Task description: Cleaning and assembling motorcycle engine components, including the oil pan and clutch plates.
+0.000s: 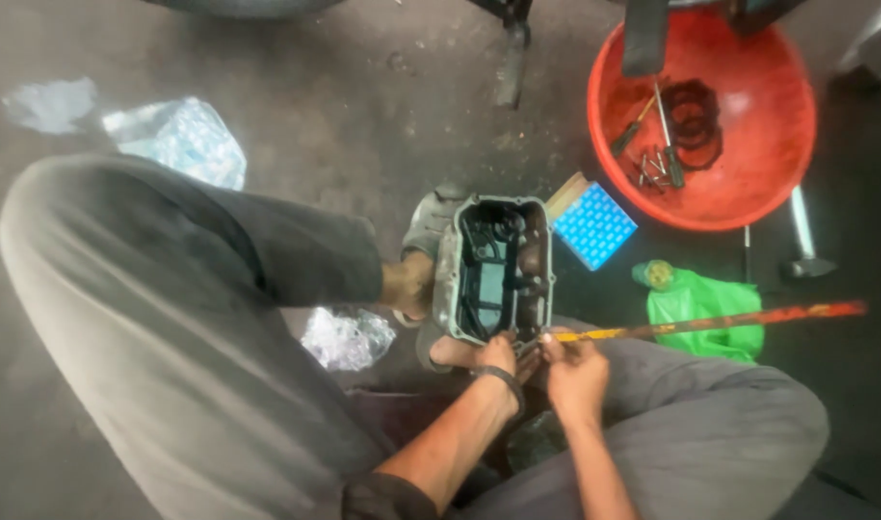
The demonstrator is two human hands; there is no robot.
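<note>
Grey cast-metal engine cover rests open-side up between the feet on the floor, left hand pinching its near rim, right hand clenched on a long flat bar; steady the cover, lever gently.

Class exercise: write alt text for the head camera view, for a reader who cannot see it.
Seen from above, a seated person's left hand and right hand work at the near edge of an open metal engine cover; a red basin of tools sits beyond.
</note>
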